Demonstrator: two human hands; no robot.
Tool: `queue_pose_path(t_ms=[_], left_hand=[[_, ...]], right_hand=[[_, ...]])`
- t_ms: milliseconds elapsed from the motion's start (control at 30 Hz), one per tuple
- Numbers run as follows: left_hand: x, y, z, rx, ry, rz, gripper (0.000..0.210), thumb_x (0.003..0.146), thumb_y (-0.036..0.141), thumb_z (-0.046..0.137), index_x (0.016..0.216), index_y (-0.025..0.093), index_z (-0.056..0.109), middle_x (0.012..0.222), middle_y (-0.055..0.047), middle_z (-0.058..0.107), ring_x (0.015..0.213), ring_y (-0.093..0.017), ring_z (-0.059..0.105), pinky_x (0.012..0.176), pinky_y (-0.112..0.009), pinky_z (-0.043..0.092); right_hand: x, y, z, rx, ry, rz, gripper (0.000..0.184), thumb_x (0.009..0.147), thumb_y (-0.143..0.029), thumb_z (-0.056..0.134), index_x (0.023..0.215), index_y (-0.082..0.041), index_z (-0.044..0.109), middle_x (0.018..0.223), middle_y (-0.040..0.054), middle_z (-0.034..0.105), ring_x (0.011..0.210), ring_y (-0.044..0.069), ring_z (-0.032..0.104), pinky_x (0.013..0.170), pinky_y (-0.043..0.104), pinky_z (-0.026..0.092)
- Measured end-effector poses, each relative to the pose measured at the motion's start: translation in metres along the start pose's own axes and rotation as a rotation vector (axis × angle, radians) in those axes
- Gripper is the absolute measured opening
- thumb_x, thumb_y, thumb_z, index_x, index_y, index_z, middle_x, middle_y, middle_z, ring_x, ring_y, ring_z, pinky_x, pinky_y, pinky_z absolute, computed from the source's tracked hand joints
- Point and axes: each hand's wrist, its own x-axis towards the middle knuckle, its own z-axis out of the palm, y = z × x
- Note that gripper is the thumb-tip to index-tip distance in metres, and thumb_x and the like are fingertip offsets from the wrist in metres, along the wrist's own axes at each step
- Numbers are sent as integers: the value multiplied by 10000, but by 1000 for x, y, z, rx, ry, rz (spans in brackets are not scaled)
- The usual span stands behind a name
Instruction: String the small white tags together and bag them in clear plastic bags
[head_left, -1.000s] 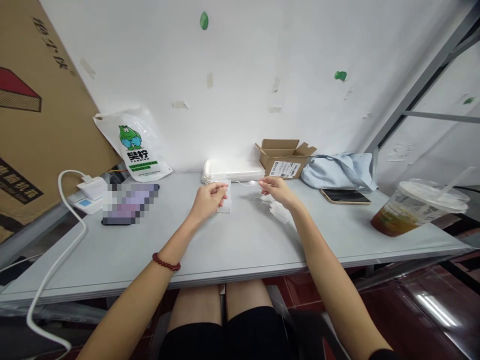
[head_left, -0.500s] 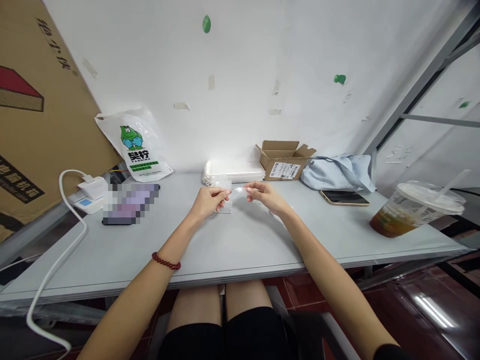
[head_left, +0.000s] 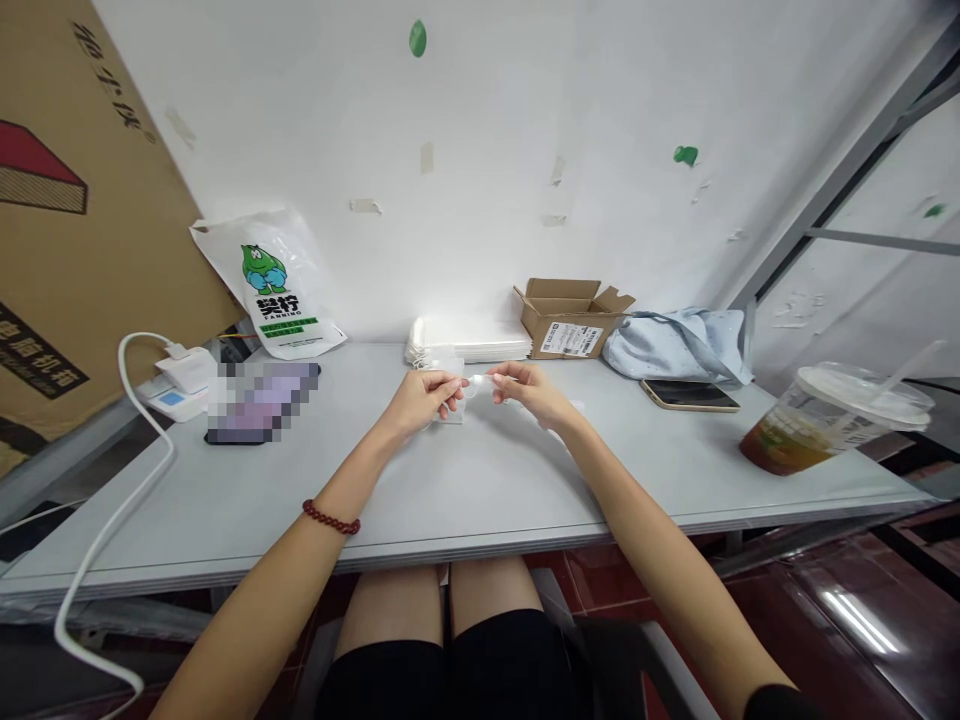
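Note:
Above the middle of the table, my left hand (head_left: 424,402) and my right hand (head_left: 528,392) face each other, thumbs and fingers pinched. Between their fingertips is a small white, partly clear piece (head_left: 479,381), too small to name for certain. Each hand grips one end of it. Under and behind my left hand lies a thin clear plastic packet (head_left: 452,412), partly hidden by the fingers. A stack of flat white sheets or bags (head_left: 480,342) lies behind my hands against the wall.
An open cardboard box (head_left: 570,325), a light blue cloth bag (head_left: 675,343) and a phone (head_left: 690,394) are right of centre. A drink cup (head_left: 817,425) stands near the right edge. A plastic bag (head_left: 274,290), pixelated phone (head_left: 262,400) and white charger (head_left: 187,372) occupy the left.
The white piece between my fingertips looks a little fuller and brighter, and my hands stay nearly in place. The whole view has shifted very slightly.

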Motion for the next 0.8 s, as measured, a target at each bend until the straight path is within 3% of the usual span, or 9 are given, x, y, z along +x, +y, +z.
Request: queue_pose_path(t_ms=[800], left_hand=[[2,-6,0,-37,-26,28,333,673,454,675,634,124,652,729,-73,663,550,-88,506,505,-236,421]], right_hand=[[1,-1,1,75,-20,-8,363,736,-488,646,864,-150,612,629,-19,555,609,104,510,678,280,406]])
